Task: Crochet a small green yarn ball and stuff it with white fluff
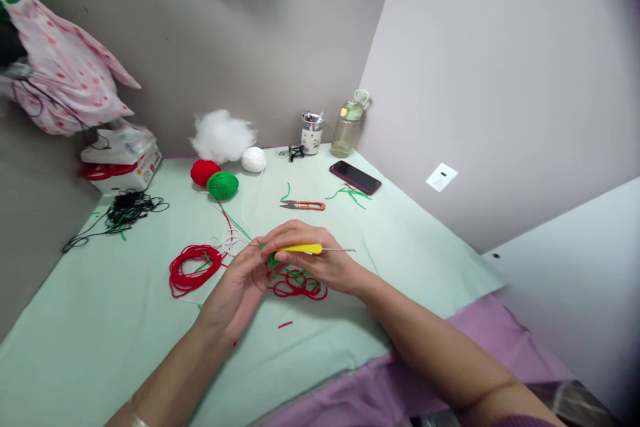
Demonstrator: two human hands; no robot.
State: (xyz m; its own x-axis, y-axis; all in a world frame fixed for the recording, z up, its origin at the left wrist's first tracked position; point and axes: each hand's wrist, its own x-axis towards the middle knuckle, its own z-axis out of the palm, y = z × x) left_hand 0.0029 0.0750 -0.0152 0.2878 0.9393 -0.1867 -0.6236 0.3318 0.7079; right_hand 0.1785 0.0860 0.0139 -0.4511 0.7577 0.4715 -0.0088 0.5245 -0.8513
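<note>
My left hand [243, 283] is closed around a small green crochet piece [273, 261], mostly hidden by fingers. My right hand [315, 257] meets it there, fingers curled round a crochet hook with a yellow handle [303, 249]. The hook's thin metal shaft points right, away from the green piece. Whether the right fingertips also pinch the green yarn, I cannot tell. Loose red yarn loops [300, 285] with green bits lie beneath my hands. Left of them rests a coil of red yarn [195, 270], with white strands [227, 242] beside it.
Behind my hands are orange-handled thread snips [303, 205], green yarn scraps [353, 194] and a phone [355, 177]. Farther back stand red [204, 172], green [223, 185] and white [253, 159] yarn balls, stuffing [223, 137], a pen cup [312, 137] and a bottle [347, 127]. Black yarn [130, 210] lies left.
</note>
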